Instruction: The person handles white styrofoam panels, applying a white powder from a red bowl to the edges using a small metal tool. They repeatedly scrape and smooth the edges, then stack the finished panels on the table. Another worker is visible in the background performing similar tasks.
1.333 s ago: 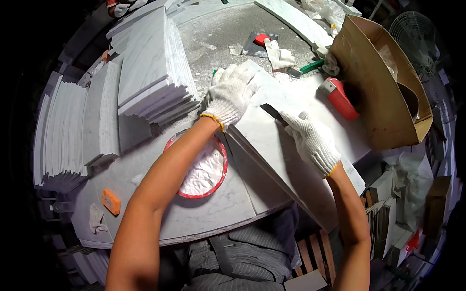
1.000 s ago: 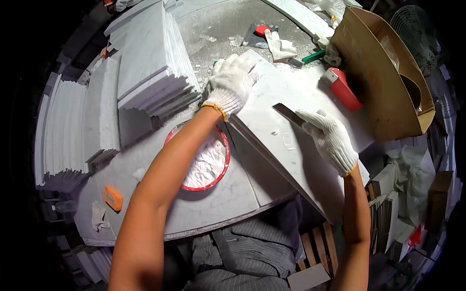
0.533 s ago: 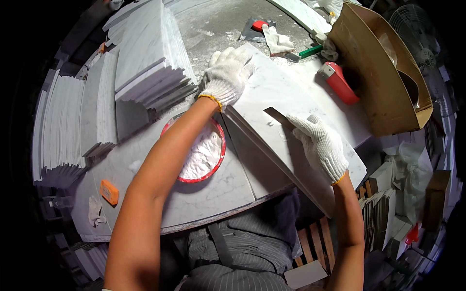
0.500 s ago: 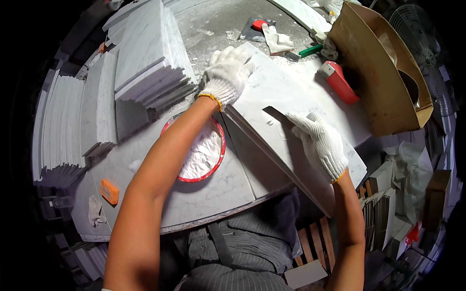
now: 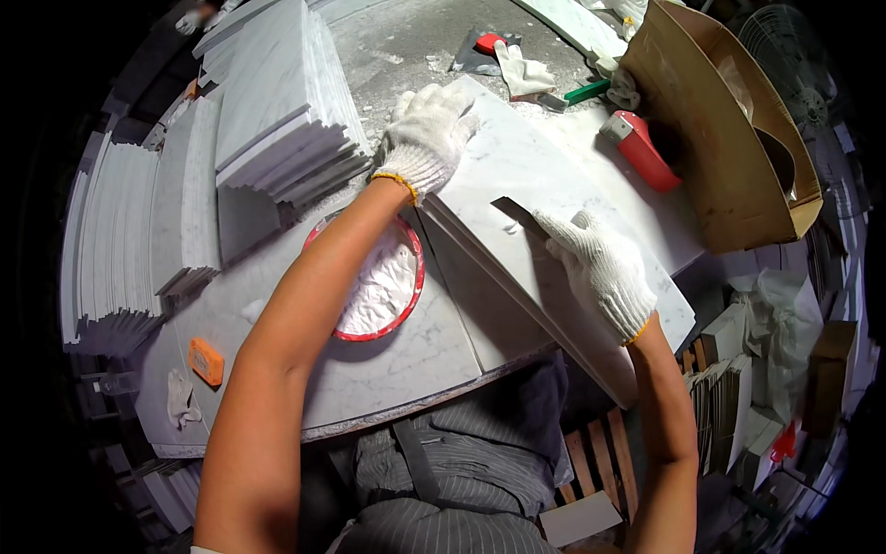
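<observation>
A grey-white marbled stone tile [image 5: 572, 203] lies slanting on top of other tiles in front of me. My left hand [image 5: 426, 125], in a white knit glove with a yellow cuff edge, rests flat on its far left end, fingers stretched out. In my gloved right hand [image 5: 600, 263] is a dark flat scraper [image 5: 521, 214], its blade low over the tile's middle. A small white smear of paste [image 5: 510, 227] shows beside the blade. Under my left forearm stands a red-rimmed tub [image 5: 420, 286] of white paste, partly hidden by the arm.
Stacked marble tiles [image 5: 263, 102] stand at the left. An orange block [image 5: 206, 362] and a crumpled glove [image 5: 182, 400] lie near the table's left edge. Beyond the tile are a red tape dispenser [image 5: 641, 152], a white glove [image 5: 523, 69], a green-handled tool [image 5: 587, 91] and a cardboard box [image 5: 706, 138].
My right hand has shifted slightly away from me and leftward with the scraper, which now covers a second paste streak. My left hand stays on the tile. The whole view has drifted a little.
</observation>
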Motion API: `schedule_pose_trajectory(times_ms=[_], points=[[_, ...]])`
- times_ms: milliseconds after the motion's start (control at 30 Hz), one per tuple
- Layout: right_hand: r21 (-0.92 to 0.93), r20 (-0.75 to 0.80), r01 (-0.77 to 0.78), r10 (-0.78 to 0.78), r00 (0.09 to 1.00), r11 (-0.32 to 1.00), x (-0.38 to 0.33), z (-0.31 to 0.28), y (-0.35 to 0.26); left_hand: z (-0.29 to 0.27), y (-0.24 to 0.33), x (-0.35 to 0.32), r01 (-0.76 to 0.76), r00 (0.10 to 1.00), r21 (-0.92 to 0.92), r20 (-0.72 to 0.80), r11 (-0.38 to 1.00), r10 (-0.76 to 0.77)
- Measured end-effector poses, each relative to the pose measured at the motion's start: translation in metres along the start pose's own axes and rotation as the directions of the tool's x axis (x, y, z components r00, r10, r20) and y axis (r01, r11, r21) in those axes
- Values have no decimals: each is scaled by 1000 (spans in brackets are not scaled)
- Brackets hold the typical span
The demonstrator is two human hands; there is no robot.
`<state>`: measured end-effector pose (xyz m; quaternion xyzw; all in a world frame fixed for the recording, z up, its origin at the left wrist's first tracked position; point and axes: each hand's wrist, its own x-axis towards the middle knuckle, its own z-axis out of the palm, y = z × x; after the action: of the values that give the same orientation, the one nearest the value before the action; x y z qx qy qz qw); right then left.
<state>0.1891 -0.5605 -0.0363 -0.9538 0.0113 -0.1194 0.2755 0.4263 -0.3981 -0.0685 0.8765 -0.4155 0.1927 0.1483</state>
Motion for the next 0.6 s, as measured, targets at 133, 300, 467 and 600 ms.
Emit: schedule_pose_trajectory(times_ms=[133,300,467,600], points=[[-16,89,-22,23,996,1000,-6,-3,-6,-3,2,-1,15,1000,-20,6,1000,-14],[7,96,-5,5,995,1000,-13,-5,-7,-5,4,2,13,999,10,49,1000,-13],[94,21,-13,11,1000,995,-11,0,17,-5,1,-1,-1,1000,-31,14,1000,1],[144,-71,-23,33,997,989,-13,3,17,-8,7,5,43,996,-43,80,998,-39]])
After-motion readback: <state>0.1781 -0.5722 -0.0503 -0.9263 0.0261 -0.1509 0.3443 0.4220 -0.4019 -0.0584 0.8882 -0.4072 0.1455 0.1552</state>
